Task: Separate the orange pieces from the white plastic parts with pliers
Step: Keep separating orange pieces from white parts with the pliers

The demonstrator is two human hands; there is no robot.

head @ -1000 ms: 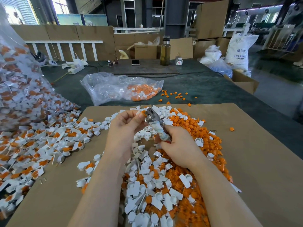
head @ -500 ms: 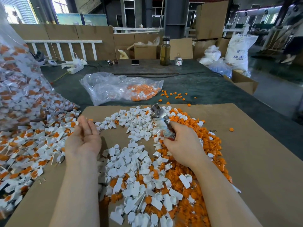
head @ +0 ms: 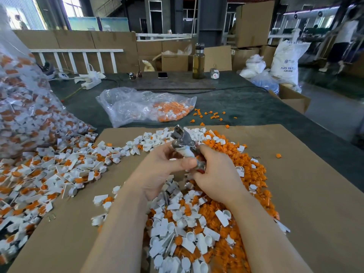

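While both hands meet just above the centre of the frame, the right hand (head: pixel 216 174) is clenched around the handles of the pliers (head: pixel 184 142), whose metal head points up and away, tilted slightly toward the upper left. The left hand (head: pixel 163 166) is curled beside it, thumb pressed against the pliers just below the head; whether a small part is pinched between its fingers cannot be told, since the fingers hide that spot. The pliers' jaws look nearly closed, though blur makes this uncertain.

Below and to the right of the hands, a heap of loose orange pieces (head: pixel 254 170) spreads across the cardboard sheet (head: pixel 315 194), mixed toward the bottom centre with separated white plastic parts (head: pixel 177 233). More white parts lie in a band above the left hand. At the left of the frame, a wide spill of unseparated white-and-orange parts (head: pixel 39 174) runs out from a large clear bag (head: pixel 23 99) at the left edge. Beyond the cardboard, in the upper centre, a smaller clear plastic bag (head: pixel 141 105) lies on the dark green table (head: pixel 256 107), holding orange pieces at its right end, with a few more scattered just beside it. Farther back stand a glass bottle (head: pixel 198 62) and a phone (head: pixel 162 75).
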